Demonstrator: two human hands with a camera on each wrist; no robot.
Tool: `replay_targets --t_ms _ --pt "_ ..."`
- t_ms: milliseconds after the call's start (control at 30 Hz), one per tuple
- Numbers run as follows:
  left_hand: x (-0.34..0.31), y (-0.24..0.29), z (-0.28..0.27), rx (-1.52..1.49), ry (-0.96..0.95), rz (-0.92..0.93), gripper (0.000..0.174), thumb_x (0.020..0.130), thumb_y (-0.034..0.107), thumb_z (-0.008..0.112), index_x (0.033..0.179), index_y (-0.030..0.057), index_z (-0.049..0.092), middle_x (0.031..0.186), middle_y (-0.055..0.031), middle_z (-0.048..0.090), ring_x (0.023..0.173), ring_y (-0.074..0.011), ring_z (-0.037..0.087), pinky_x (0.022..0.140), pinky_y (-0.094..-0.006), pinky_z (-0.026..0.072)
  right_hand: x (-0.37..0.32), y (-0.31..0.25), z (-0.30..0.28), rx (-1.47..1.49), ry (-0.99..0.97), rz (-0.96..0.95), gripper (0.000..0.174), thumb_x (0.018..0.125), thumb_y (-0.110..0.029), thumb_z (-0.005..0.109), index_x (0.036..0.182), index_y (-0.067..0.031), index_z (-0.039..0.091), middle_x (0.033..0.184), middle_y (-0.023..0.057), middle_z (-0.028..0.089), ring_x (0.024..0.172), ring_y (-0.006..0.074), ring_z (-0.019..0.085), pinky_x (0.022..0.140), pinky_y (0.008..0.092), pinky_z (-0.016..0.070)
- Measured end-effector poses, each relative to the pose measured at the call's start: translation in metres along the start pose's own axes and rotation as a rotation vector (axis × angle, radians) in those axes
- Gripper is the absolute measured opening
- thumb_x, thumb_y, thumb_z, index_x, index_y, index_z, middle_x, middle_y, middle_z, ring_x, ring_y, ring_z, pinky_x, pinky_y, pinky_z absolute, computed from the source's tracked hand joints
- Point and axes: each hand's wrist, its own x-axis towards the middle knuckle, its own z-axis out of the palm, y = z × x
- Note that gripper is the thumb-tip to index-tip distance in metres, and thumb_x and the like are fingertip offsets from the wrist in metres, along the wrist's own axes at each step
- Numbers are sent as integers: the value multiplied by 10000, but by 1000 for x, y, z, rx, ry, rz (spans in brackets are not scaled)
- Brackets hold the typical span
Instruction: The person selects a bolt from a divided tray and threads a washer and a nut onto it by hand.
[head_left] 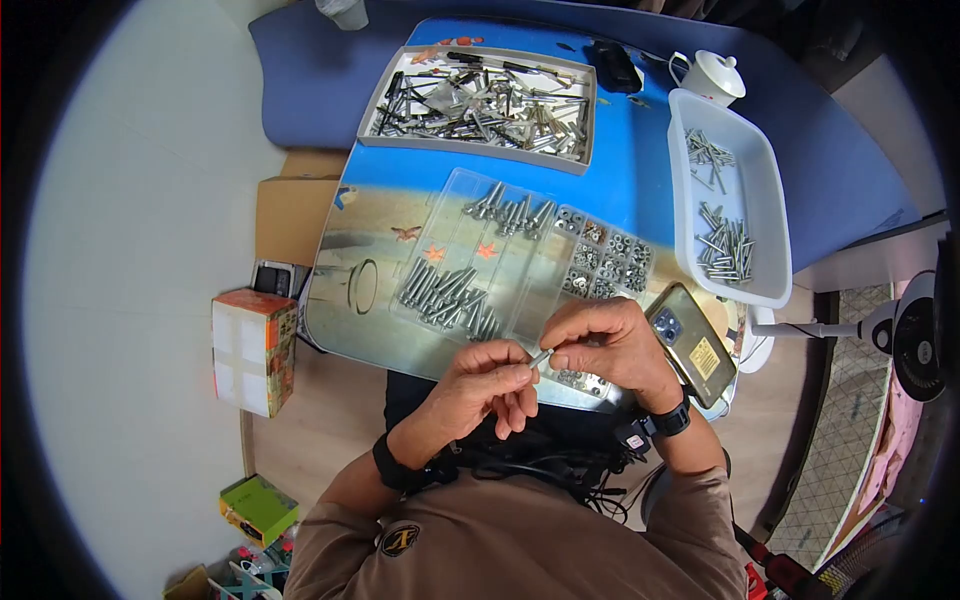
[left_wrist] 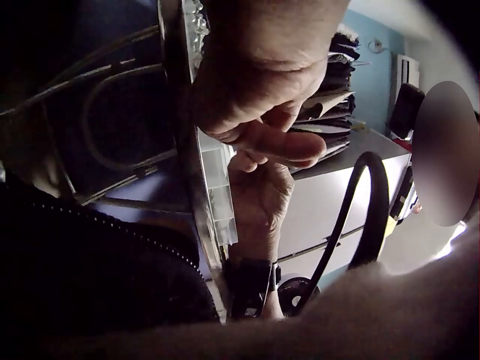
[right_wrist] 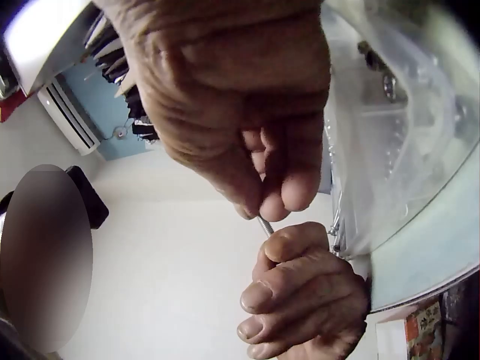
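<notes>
Both hands meet over the table's near edge, with a short silver bolt [head_left: 540,357] between them. My left hand [head_left: 485,385] pinches one end of it between thumb and forefinger, its other fingers loosely curled. On the opposite end, the fingertips and thumb of my right hand [head_left: 608,345] grip it. In the right wrist view only a thin bit of the bolt [right_wrist: 265,226] shows between the fingertips; its ends are covered. Beyond the hands lies a clear plastic organizer [head_left: 462,180] with larger bolts [head_left: 445,295] grouped in it. Nuts and washers [head_left: 603,255] fill its small right-hand compartments.
A shallow box [head_left: 365,130] of mixed screws and tools stands at the back. To the right are a white tub [head_left: 778,235] with two piles of screws, a phone [head_left: 692,345] and a lidded white cup [head_left: 715,78]. A small fan [head_left: 915,335] stands at far right.
</notes>
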Motion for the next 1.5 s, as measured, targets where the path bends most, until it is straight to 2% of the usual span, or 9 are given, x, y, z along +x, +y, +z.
replay_targets --t_ms 400,600,767,867,1100,1167,1300,1400,1500 --pt "-6 -2 3 49 59 10 148 982 123 584 965 -23 598 728 -148 671 498 -143 637 391 -232 502 0 -3 -1 -219 -124 -95 158 806 -88 803 914 -1 726 828 74 705 745 162 663 649 295 517" --pt "-9 -7 10 127 110 49 135 978 123 594 959 -9 616 717 -134 667 502 -135 636 389 -226 497 -1 0 4 -413 -127 -318 161 854 -151 765 901 -10 703 789 93 664 679 263 642 593 336 496" --pt "-8 -12 11 176 127 85 131 973 129 601 950 2 623 718 -126 670 510 -133 637 393 -223 492 -4 -3 8 -747 -118 -330 293 901 -225 714 732 -10 608 655 122 572 601 310 576 531 400 452" --pt "-7 -13 13 213 136 95 135 970 134 606 951 2 623 715 -124 670 509 -134 636 393 -225 489 -5 -2 9 -718 -96 -317 351 924 -223 683 675 -13 552 609 127 528 584 327 546 522 411 431" --pt "-3 -12 9 105 96 132 145 974 138 601 939 0 625 710 -119 670 511 -127 636 393 -222 489 -6 -10 5 -461 24 -277 194 924 -190 658 859 -7 661 718 101 623 643 252 613 593 339 470" --pt "-4 -12 9 99 82 129 148 974 141 601 937 -1 624 712 -118 670 511 -125 636 393 -222 489 -8 -14 5 -427 -50 -234 184 896 -149 692 1024 -17 688 838 146 660 672 264 629 606 328 494" --pt "-4 -7 9 117 64 107 156 971 140 608 924 -8 628 711 -112 666 519 -111 638 392 -209 490 -3 -3 3 -433 -85 -350 154 899 -164 700 945 -17 689 776 123 645 647 266 615 581 333 482" --pt "-4 -10 8 134 50 97 163 978 145 604 931 -9 627 714 -112 669 519 -110 640 390 -208 491 -5 -7 1 -597 -130 -239 263 919 -246 693 795 -17 660 683 87 613 613 265 614 564 342 470" --pt "-3 -10 8 125 42 114 163 981 148 605 936 -8 626 719 -114 674 519 -110 642 388 -207 490 -2 5 -3 -629 -186 -310 256 915 -266 698 849 -20 680 690 91 613 596 250 611 556 337 469"
